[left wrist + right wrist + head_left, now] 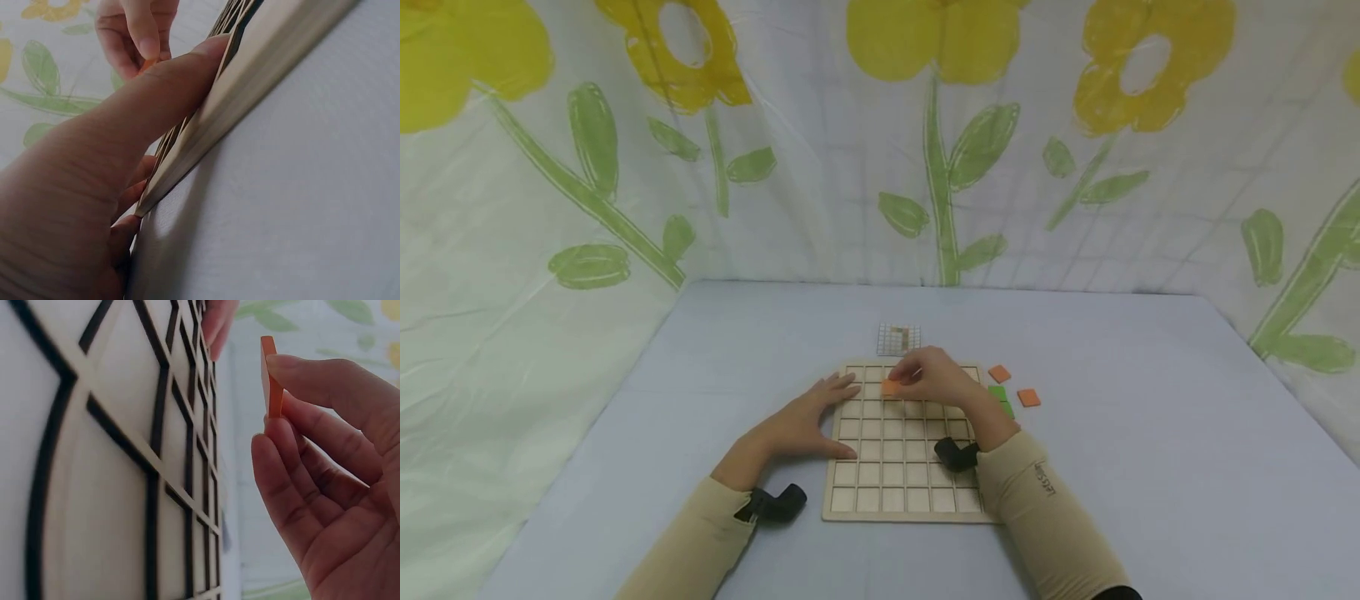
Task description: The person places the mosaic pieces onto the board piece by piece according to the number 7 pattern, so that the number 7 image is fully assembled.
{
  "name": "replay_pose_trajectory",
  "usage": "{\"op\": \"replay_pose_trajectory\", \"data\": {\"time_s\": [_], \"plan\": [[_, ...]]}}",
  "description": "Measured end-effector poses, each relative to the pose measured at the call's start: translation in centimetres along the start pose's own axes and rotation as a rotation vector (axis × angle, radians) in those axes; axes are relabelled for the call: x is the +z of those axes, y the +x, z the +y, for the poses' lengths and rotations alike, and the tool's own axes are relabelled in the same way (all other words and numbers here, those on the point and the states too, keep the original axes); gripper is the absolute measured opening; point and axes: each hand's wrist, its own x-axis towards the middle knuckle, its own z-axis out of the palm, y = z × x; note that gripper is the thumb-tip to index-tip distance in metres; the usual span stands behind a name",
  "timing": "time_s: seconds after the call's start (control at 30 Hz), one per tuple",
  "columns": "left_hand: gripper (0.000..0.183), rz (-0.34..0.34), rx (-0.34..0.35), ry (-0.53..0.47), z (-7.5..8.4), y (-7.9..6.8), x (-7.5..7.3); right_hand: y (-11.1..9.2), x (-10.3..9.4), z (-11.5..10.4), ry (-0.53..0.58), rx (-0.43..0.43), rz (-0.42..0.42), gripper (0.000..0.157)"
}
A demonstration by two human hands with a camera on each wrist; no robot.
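Observation:
An orange square tile [273,384] is pinched between the thumb and fingers of my right hand [936,377], above the upper part of a wooden grid board [880,517]. In the right wrist view the tile stands on edge, apart from the board. My left hand [801,423] rests along the board's left edge with its fingers spread; the thumb [181,75] lies over the rim in the left wrist view. The board's visible cells hold no tiles, though my right hand and forearm hide some of them.
Two loose orange tiles, one nearer [1028,397] and one farther [999,373], lie right of the board. Green tiles [997,392] sit by its right edge, partly behind my wrist. A small printed grid card [898,339] lies beyond the board on the white table [1150,467].

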Motion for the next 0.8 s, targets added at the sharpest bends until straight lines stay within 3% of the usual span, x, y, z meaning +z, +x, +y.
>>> {"op": "replay_pose_trajectory", "data": {"time_s": [0.37,0.8], "plan": [[0.097,0.001,0.0,0.011,-0.1,0.1,0.0,0.9,1.1,1.1,0.032,0.134,0.041,0.022],[0.097,0.005,0.002,0.015,-0.2,0.0,0.1,1.0,1.4,1.6,-0.019,0.121,0.037,0.02]]}}
